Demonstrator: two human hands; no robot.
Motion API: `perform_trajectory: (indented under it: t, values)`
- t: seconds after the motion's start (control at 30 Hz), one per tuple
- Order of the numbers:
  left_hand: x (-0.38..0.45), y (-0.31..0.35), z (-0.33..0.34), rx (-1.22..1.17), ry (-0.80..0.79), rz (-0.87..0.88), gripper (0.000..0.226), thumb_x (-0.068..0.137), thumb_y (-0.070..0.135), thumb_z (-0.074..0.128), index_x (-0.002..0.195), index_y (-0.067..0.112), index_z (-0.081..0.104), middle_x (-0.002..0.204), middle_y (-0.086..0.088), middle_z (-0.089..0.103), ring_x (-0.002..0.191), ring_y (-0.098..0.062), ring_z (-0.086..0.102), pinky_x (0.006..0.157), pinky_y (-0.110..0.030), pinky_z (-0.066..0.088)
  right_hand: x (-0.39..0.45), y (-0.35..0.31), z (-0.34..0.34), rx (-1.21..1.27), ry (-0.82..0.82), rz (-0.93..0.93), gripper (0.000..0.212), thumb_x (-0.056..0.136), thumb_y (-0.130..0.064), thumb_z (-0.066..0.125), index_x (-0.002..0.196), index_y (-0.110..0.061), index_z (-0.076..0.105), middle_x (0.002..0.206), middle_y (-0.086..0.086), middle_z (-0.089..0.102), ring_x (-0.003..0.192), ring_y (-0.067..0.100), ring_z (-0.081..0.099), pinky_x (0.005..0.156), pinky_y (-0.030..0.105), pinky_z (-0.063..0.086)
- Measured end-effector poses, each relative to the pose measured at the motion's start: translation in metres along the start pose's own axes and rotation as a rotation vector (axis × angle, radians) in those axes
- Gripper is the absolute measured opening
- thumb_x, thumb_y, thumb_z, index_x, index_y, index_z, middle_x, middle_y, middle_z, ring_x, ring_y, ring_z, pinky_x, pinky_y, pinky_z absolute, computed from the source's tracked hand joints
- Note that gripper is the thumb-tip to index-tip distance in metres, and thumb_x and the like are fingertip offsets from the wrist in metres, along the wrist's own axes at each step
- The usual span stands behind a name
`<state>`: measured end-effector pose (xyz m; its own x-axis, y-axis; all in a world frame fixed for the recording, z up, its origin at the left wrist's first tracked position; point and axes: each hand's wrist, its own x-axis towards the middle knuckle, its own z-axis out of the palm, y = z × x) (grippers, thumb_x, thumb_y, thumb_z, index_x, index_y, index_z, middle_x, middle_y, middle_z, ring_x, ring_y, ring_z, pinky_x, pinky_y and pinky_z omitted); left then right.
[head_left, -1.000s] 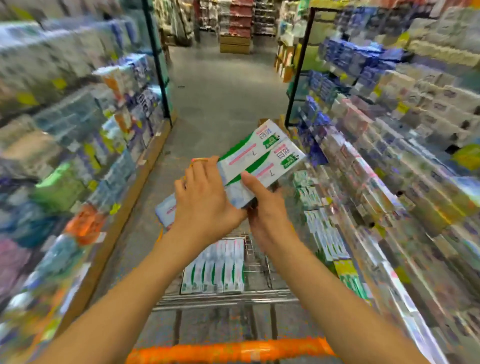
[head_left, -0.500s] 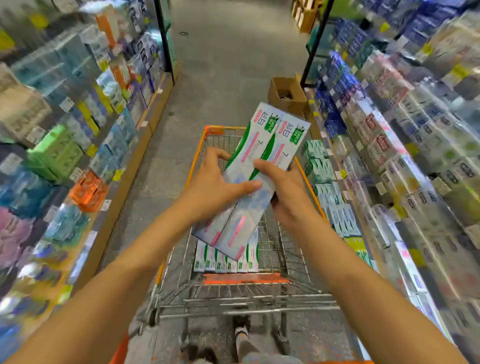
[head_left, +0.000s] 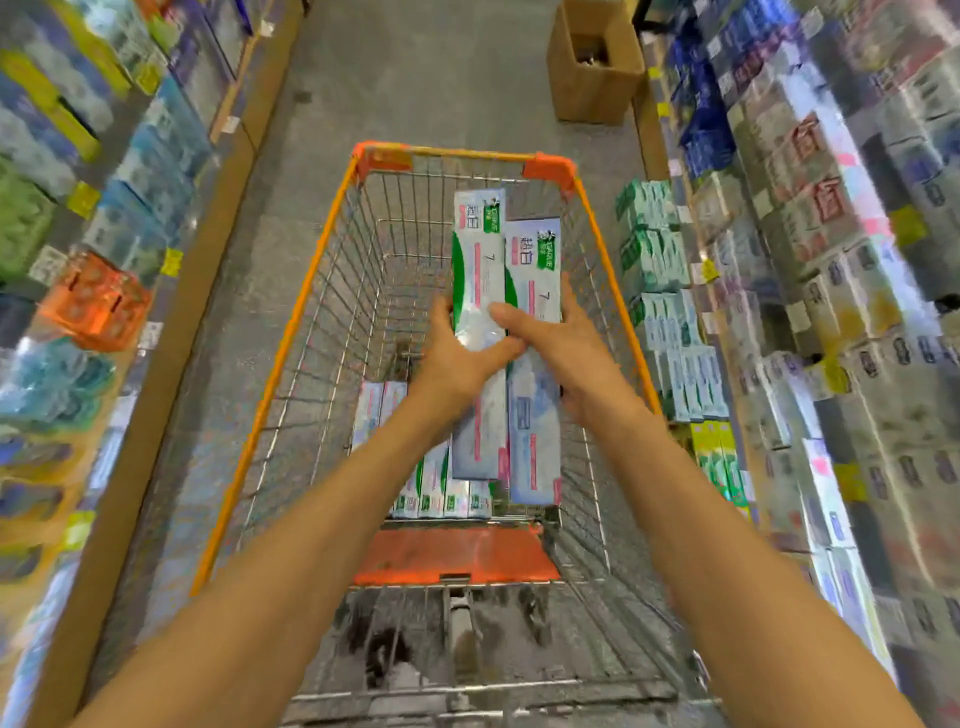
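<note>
My left grip (head_left: 457, 358) and right grip (head_left: 579, 353) clasp two long white-and-green cardboard cartons (head_left: 480, 244) side by side above the orange-railed wire trolley (head_left: 304, 338), where a row of matching cartons (head_left: 441, 493) already lies; these two are not yet set down.

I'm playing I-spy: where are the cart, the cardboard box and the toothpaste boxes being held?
cart (head_left: 382, 158), head view, orange front-left corner.
cardboard box (head_left: 597, 96), head view, front wall.
held toothpaste boxes (head_left: 478, 249), head view, left box's printed face.
</note>
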<state>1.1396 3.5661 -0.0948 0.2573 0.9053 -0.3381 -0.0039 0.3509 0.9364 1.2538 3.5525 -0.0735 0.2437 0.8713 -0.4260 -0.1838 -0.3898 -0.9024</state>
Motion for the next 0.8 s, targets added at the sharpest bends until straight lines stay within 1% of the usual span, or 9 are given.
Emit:
perform_trajectory:
  t: [0.07, 0.2, 0.3, 0.37, 0.43, 0.53, 0.63, 0.73, 0.8]
  values:
    - [0.018, -0.017, -0.002, 0.049, 0.000, -0.028, 0.062, 0.082, 0.005, 0.070, 0.129, 0.016, 0.032, 0.106, 0.010, 0.060, 0.087, 0.004, 0.062, 0.078, -0.020, 0.054, 0.024, 0.020, -0.007, -0.006, 0.010, 0.030, 0.051, 0.077, -0.014, 0.076, 0.124, -0.020, 0.056, 0.110, 0.001, 0.069, 0.095, 0.019, 0.069, 0.084, 0.038, 0.057]
    - [0.043, -0.059, -0.019, 0.122, 0.100, -0.138, 0.074, 0.081, 0.014, 0.072, 0.140, 0.014, 0.027, 0.118, 0.001, 0.056, 0.099, -0.011, 0.059, 0.081, -0.022, 0.049, 0.072, 0.071, -0.026, -0.069, 0.012, 0.108, 0.066, 0.075, -0.023, 0.079, 0.134, -0.018, 0.050, 0.115, 0.000, 0.068, 0.098, 0.018, 0.068, 0.081, 0.033, 0.058]
    - [0.058, -0.090, -0.039, 0.136, 0.229, -0.211, 0.075, 0.082, 0.015, 0.071, 0.140, 0.013, 0.025, 0.112, 0.001, 0.051, 0.089, -0.009, 0.054, 0.074, -0.018, 0.043, 0.104, 0.120, -0.044, -0.106, 0.114, 0.199, 0.056, 0.075, -0.023, 0.078, 0.126, -0.017, 0.055, 0.108, -0.002, 0.069, 0.090, 0.013, 0.067, 0.073, 0.023, 0.057]
    - [0.069, -0.107, -0.051, 0.153, 0.258, -0.217, 0.074, 0.081, 0.016, 0.072, 0.140, 0.014, 0.026, 0.114, -0.001, 0.053, 0.084, -0.006, 0.054, 0.067, -0.014, 0.043, 0.119, 0.155, -0.053, -0.100, 0.165, 0.271, 0.065, 0.073, -0.026, 0.080, 0.131, -0.017, 0.053, 0.111, 0.001, 0.068, 0.093, 0.016, 0.066, 0.082, 0.032, 0.056]
    - [0.080, -0.121, -0.058, 0.197, 0.240, -0.212, 0.077, 0.081, 0.021, 0.072, 0.141, 0.018, 0.025, 0.117, 0.001, 0.054, 0.090, -0.010, 0.056, 0.073, -0.018, 0.044, 0.134, 0.184, -0.057, -0.130, 0.175, 0.299, 0.076, 0.073, -0.029, 0.080, 0.140, -0.018, 0.044, 0.119, 0.001, 0.065, 0.096, 0.016, 0.064, 0.086, 0.034, 0.052]
    - [0.093, -0.139, -0.062, 0.218, 0.192, -0.198, 0.078, 0.081, 0.022, 0.072, 0.143, 0.020, 0.024, 0.126, -0.002, 0.053, 0.106, -0.019, 0.056, 0.089, -0.032, 0.047, 0.152, 0.219, -0.059, -0.160, 0.184, 0.339, 0.075, 0.079, -0.026, 0.075, 0.143, -0.016, 0.037, 0.120, -0.001, 0.060, 0.097, 0.017, 0.058, 0.085, 0.029, 0.046]
    - [0.103, -0.153, -0.061, 0.250, 0.179, -0.192, 0.077, 0.080, 0.022, 0.074, 0.141, 0.019, 0.028, 0.124, -0.001, 0.055, 0.107, -0.019, 0.057, 0.094, -0.036, 0.047, 0.169, 0.249, -0.061, -0.218, 0.167, 0.405, 0.074, 0.078, -0.027, 0.076, 0.141, -0.014, 0.039, 0.124, 0.003, 0.059, 0.106, 0.023, 0.058, 0.091, 0.034, 0.047]
    - [0.109, -0.169, -0.059, 0.255, 0.170, -0.204, 0.076, 0.080, 0.020, 0.073, 0.141, 0.023, 0.027, 0.116, 0.005, 0.053, 0.101, -0.012, 0.055, 0.087, -0.026, 0.045, 0.177, 0.274, -0.065, -0.238, 0.146, 0.439, 0.054, 0.083, -0.015, 0.071, 0.131, -0.010, 0.047, 0.113, 0.004, 0.059, 0.097, 0.023, 0.056, 0.086, 0.029, 0.044]
    - [0.109, -0.178, -0.058, 0.259, 0.168, -0.217, 0.077, 0.080, 0.020, 0.073, 0.141, 0.023, 0.027, 0.108, 0.012, 0.054, 0.090, -0.003, 0.056, 0.076, -0.012, 0.043, 0.179, 0.287, -0.069, -0.259, 0.157, 0.470, 0.052, 0.082, -0.016, 0.072, 0.129, -0.011, 0.049, 0.114, 0.006, 0.061, 0.097, 0.024, 0.057, 0.087, 0.030, 0.045]
